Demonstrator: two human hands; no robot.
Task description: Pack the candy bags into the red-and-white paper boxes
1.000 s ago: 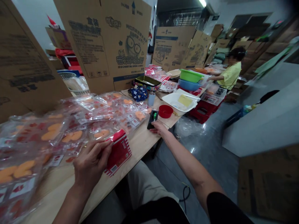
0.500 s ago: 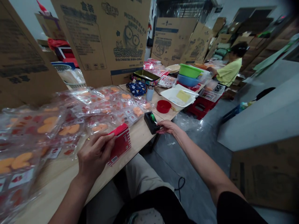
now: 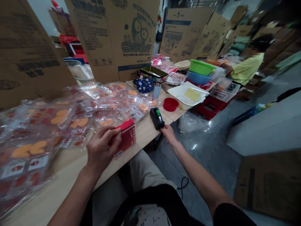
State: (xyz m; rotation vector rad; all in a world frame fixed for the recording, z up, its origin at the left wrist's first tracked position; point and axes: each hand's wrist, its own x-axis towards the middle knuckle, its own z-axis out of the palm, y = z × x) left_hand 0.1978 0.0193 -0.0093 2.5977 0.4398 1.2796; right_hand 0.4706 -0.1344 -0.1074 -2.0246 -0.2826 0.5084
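My left hand (image 3: 103,147) pinches the top edge of a flat red box (image 3: 127,138) with striped borders, holding it upright near the table's front edge. A black tape dispenser (image 3: 156,121) with a green-cored roll of tape (image 3: 157,113) stands to the right of the box. At the dispenser's front end, my right hand (image 3: 168,133) is closed, thumb and fingers pinched together beside the cutter. The clear tape between those fingers is too fine to make out fully.
Clear bags of orange and red pieces (image 3: 80,122) cover the table's left and back. Beyond the dispenser are a red bowl (image 3: 170,104), a light blue bottle (image 3: 157,90) and a white basket (image 3: 178,92). A person in a yellow top (image 3: 249,69) sits farther off.
My right hand has moved from the side of the tape strip to below the dispenser's cutter end. The left hand still holds the red box. The view has shifted slightly left.
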